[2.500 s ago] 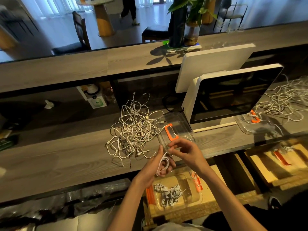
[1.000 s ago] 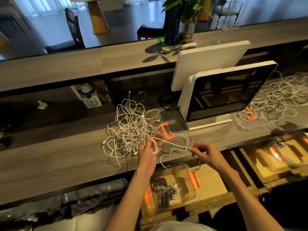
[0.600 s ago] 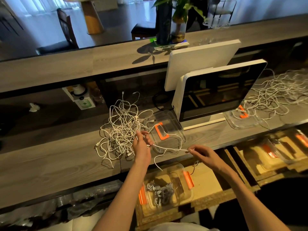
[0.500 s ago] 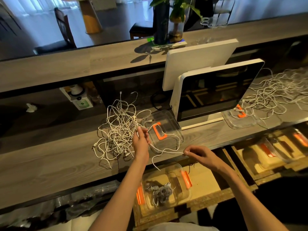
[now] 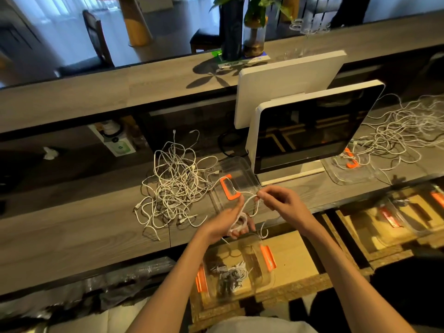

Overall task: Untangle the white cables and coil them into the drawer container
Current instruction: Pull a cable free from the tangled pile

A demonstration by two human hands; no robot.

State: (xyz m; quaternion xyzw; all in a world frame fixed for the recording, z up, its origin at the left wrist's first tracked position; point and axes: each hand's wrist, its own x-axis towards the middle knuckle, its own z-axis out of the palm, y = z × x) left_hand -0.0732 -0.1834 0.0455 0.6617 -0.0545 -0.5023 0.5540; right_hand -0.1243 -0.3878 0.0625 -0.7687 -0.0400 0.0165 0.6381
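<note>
Cable in hand: 1 white cable (image 5: 242, 213) is held between both hands, just above the near edge of the counter (image 5: 72, 227) and over the open drawer.
Left hand: the left hand (image 5: 227, 221) is closed around a small bundle of loops of this cable.
Right hand: the right hand (image 5: 280, 200) pinches the free part of the cable between its fingertips, a little higher and to the right.
What changed: half a second ago the left hand was at the edge of the pile and the cable was stretched flat between the hands; now the hands are close together and loops sit in the left hand.
Meaning: I judge the cable is free from the pile and the coiling has begun; a short tail hangs down and is not yet wound.
Container: the clear container (image 5: 234, 270) with orange clips lies in the drawer (image 5: 295, 258) directly below the hands, with a few coiled cables already inside.
Pile: the tangled pile (image 5: 175, 186) lies on the counter, left of the hands, so much work remains.
Lid: a clear lid (image 5: 234, 181) with an orange handle lies between the pile and the monitor (image 5: 310, 131).
Far right: a second tangle (image 5: 398, 131) lies on the counter.
</note>
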